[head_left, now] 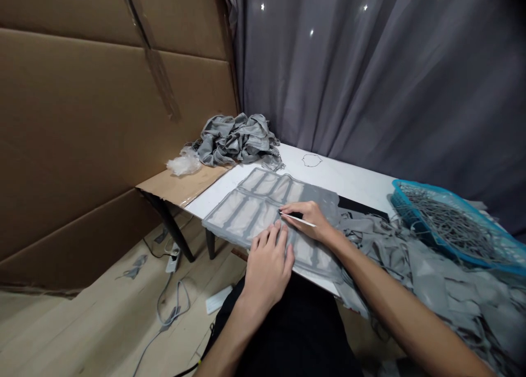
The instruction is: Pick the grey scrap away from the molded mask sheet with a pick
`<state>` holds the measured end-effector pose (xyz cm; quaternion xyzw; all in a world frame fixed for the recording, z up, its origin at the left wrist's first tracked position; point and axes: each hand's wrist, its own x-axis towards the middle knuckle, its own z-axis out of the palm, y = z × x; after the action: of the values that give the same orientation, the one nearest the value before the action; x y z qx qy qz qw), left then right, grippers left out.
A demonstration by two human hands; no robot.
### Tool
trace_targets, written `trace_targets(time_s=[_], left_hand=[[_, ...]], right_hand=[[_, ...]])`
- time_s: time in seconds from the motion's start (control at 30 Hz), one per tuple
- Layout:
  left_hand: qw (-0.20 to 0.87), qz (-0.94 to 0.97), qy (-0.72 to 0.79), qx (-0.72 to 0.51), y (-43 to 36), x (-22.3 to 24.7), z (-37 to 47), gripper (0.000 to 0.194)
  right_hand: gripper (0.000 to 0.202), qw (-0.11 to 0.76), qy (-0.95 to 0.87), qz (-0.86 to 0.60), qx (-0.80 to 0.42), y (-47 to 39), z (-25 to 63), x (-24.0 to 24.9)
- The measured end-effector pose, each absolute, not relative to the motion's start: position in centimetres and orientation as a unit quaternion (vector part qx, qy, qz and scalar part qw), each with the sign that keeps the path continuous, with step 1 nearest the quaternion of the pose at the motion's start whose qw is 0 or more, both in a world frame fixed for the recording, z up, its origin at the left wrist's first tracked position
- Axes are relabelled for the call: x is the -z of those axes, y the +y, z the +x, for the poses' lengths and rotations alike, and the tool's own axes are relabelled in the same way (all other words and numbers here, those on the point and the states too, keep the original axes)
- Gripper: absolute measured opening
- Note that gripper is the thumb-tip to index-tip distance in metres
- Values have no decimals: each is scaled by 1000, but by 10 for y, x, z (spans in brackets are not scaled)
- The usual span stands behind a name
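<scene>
A grey fabric panel (pixel 242 199) with rows of pale, see-through pockets lies spread over the white table, its near edge reaching the table's front. My left hand (pixel 269 262) rests flat on the panel's near part, fingers stretched out and holding nothing. Just beyond its fingertips, my right hand (pixel 308 215) is closed around a thin white stick-like tool (pixel 298 219). The fingertips of this hand touch the panel around its middle seam. The tool's exact kind and its working tip are too small to make out.
Crumpled grey fabric pieces (pixel 240 138) and a clear plastic bag (pixel 184 162) lie at the back left. A thin cord loop (pixel 312 160) is on the white table (pixel 349 175). At right, a blue basket (pixel 452 198) of grey cords stands beside more grey fabric (pixel 435 273). Cables cross the floor.
</scene>
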<state>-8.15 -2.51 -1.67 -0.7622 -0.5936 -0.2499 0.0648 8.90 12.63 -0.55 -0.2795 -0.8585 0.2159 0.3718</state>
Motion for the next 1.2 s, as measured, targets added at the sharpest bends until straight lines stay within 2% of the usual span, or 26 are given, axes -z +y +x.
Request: trace_targets(time_s=[0.33,0.53,0.77,1.0,1.2], left_hand=[[65,-759,-597,253,-25,18,-81,44],[58,-758,-598,255,-25,18,-81,44],[52,-759,-597,255,-25,19,-81,44],[65,-758,-598,251,-25,18,-81,45],[62,-760,-596,251,-26,17,-81,43]], right_hand=[[19,345,-868,-291,-207,128,92,5],[25,292,-899,-291,-146,121,90,-5],[12,222,-916,-326,-73,118,83,-5],[21,256,-900,-342,-80,120,81,1],[19,314,-875,-357,-94,121,80,4]])
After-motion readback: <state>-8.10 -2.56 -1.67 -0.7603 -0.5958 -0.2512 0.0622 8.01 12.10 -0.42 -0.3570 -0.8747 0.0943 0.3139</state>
